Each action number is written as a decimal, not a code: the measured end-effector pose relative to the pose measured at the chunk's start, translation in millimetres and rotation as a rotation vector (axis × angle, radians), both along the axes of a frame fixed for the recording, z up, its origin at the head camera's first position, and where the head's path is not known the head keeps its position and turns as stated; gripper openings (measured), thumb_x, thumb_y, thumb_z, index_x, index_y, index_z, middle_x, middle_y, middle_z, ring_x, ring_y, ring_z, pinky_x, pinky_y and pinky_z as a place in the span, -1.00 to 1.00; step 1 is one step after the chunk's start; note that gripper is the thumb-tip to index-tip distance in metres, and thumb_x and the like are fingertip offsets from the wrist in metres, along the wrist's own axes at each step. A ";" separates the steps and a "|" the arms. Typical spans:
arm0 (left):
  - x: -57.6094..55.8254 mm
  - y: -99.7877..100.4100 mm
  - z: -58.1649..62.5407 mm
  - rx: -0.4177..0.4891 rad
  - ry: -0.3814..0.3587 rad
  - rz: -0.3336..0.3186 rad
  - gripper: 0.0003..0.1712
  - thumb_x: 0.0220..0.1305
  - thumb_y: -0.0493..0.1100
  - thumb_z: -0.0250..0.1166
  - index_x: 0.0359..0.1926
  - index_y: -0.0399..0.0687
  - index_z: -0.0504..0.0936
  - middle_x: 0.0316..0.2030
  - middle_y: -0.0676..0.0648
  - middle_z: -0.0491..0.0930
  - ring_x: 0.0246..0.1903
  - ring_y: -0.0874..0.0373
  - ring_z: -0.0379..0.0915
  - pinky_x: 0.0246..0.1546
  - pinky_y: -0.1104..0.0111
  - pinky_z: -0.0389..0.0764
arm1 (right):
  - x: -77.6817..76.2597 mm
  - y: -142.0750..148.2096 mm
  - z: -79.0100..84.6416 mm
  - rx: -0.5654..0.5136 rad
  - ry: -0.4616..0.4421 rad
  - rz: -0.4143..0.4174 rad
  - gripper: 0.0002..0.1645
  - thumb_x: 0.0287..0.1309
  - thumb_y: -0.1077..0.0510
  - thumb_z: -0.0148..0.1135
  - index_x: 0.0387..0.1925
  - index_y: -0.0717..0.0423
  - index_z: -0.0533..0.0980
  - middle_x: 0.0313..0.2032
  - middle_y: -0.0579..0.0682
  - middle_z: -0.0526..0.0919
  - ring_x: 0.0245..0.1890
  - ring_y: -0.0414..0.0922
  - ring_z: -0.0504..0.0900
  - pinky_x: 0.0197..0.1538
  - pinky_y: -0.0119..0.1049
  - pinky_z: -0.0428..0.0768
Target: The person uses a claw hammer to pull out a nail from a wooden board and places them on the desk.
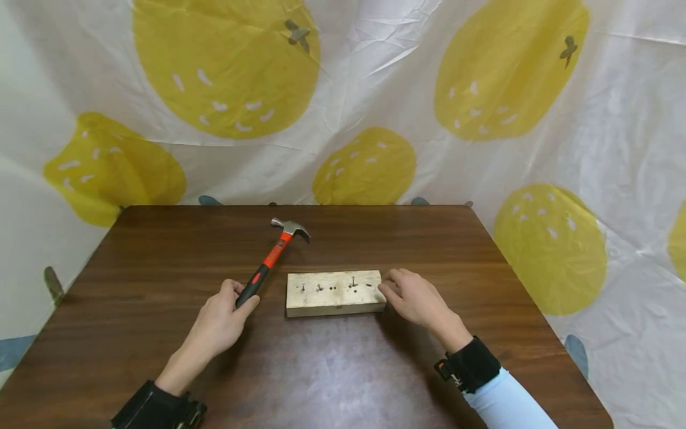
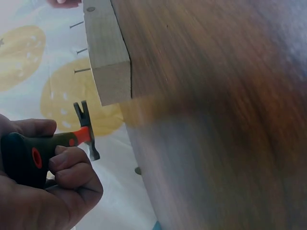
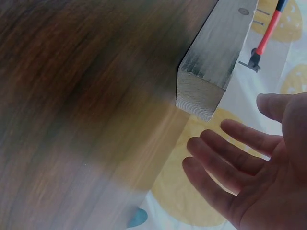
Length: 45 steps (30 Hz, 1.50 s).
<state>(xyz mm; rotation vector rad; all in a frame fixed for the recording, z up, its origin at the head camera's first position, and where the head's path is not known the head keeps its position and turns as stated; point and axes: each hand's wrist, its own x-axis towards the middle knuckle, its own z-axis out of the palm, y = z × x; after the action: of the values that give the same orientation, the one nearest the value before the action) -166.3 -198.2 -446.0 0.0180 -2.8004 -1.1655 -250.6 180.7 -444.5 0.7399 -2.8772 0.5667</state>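
My left hand [image 1: 220,319] grips the black end of a claw hammer [image 1: 270,259] with a red-and-black handle. Its metal head points away from me, over the far part of the table, and the left wrist view shows the fingers [image 2: 76,172] wrapped round the grip. To the right lies a pale wooden block [image 1: 334,301] with several nails [image 1: 353,281] standing up from its top and a few dark holes. Beside the block's right end is my right hand [image 1: 415,301], its fingers loosely bent and holding nothing. In the right wrist view those fingers [image 3: 218,167] are spread close to the block's end.
The block and hands are over a brown wooden table [image 1: 161,262] with rounded far corners. Behind it and along its sides hangs a white sheet [image 1: 370,89] printed with yellow lemons. Black bands [image 1: 474,363] are strapped round both wrists.
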 end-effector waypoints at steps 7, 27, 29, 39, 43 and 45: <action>-0.9 6.7 -1.4 0.000 0.072 -0.055 -0.61 0.49 -0.07 0.25 0.04 -0.32 0.42 -0.51 -0.05 0.40 -0.56 0.10 0.29 -0.54 0.24 0.32 | 0.2 -2.8 -4.2 -0.059 0.080 0.029 -0.71 0.42 0.05 0.27 -0.04 0.18 0.63 -0.15 0.06 0.67 -0.20 -0.02 0.69 -0.17 -0.04 0.64; -1.0 31.8 8.2 0.075 0.147 -0.260 -0.73 0.47 -0.10 0.30 -0.06 -0.19 0.45 -0.59 0.07 0.34 -0.65 0.28 0.20 -0.64 0.40 0.27 | -19.0 -31.2 8.3 -0.216 0.441 0.198 -0.44 -0.04 0.42 0.54 0.05 0.26 0.55 0.04 0.19 0.55 0.10 0.17 0.50 0.13 0.01 0.53; 0.3 34.1 9.7 0.079 0.155 -0.277 -0.73 0.46 -0.11 0.31 -0.07 -0.18 0.45 -0.58 0.08 0.35 -0.65 0.28 0.21 -0.64 0.40 0.28 | -19.7 -35.7 9.1 -0.221 0.457 0.213 -0.37 -0.06 0.43 0.56 0.10 0.26 0.53 0.10 0.22 0.52 0.15 0.18 0.48 0.16 0.03 0.51; 5.7 44.3 10.3 0.118 0.107 -0.328 -0.72 0.43 -0.08 0.35 -0.07 -0.16 0.49 -0.53 0.09 0.40 -0.59 0.29 0.25 -0.58 0.40 0.30 | -20.5 -47.9 6.0 -0.156 0.460 0.268 -0.22 -0.12 0.35 0.63 0.21 0.24 0.52 0.15 0.24 0.51 0.18 0.17 0.48 0.21 0.02 0.49; 6.3 46.7 9.7 0.117 0.124 -0.337 -0.72 0.42 -0.07 0.36 -0.09 -0.14 0.49 -0.54 0.11 0.38 -0.59 0.29 0.25 -0.57 0.39 0.30 | -20.0 -49.4 6.2 -0.122 0.470 0.259 -0.24 -0.09 0.27 0.64 0.20 0.21 0.53 0.15 0.21 0.52 0.18 0.16 0.48 0.12 0.10 0.51; 6.5 47.3 9.9 0.116 0.123 -0.342 -0.73 0.42 -0.06 0.36 -0.10 -0.12 0.50 -0.56 0.11 0.36 -0.59 0.29 0.24 -0.58 0.39 0.29 | -19.9 -50.1 6.7 -0.112 0.484 0.246 -0.26 -0.09 0.28 0.64 0.19 0.19 0.54 0.14 0.19 0.53 0.17 0.16 0.48 0.05 0.13 0.53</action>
<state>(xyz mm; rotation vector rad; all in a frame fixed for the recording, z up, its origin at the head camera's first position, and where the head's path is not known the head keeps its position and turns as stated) -159.8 -150.8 -436.1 -0.5234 -2.6927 -1.3427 -270.5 130.5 -437.7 1.0531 -2.3114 0.4880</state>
